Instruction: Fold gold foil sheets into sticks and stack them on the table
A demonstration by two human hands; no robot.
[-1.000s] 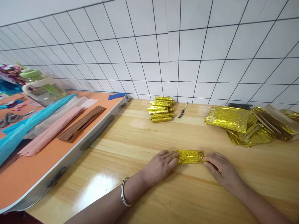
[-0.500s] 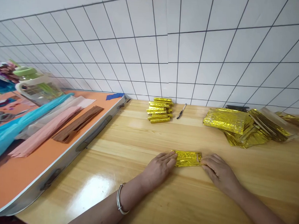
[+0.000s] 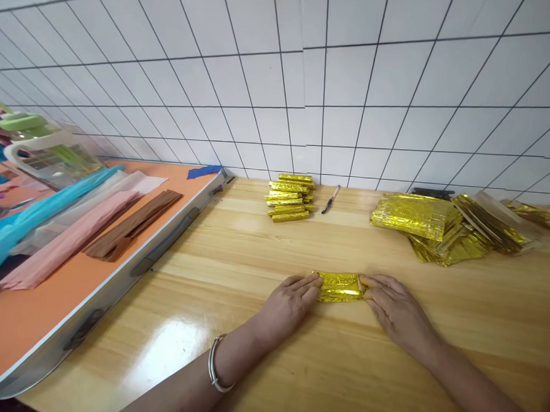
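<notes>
A flat, folded piece of shiny gold foil point(image 3: 341, 287) lies on the wooden table in front of me. At its left end, my left hand point(image 3: 289, 306) has its fingers pressed together over the edge, with a metal bangle point(image 3: 215, 364) round the wrist. The fingers of my right hand point(image 3: 399, 312) are closed on the opposite end, where the edge looks folded over. What my thumbs do underneath is partly hidden. Farther back sits a stack of narrow rolled gold foil pieces point(image 3: 290, 198), and a pile of flat gold foil packets point(image 3: 410, 216) lies to the right.
A pen point(image 3: 331, 200) lies beside the rolled stack. At left, an orange-topped folding table point(image 3: 62, 305) bears brown crepe paper point(image 3: 136, 224), pink crepe paper point(image 3: 70, 237), blue crepe paper point(image 3: 39, 209) and a green-lidded bottle point(image 3: 28, 125). A white tiled wall point(image 3: 346, 80) borders the back.
The view has shifted slightly, so everything sits a little left and higher. My right fingers have moved onto the foil's right end, lying flatter over it; my left hand stays in place.
</notes>
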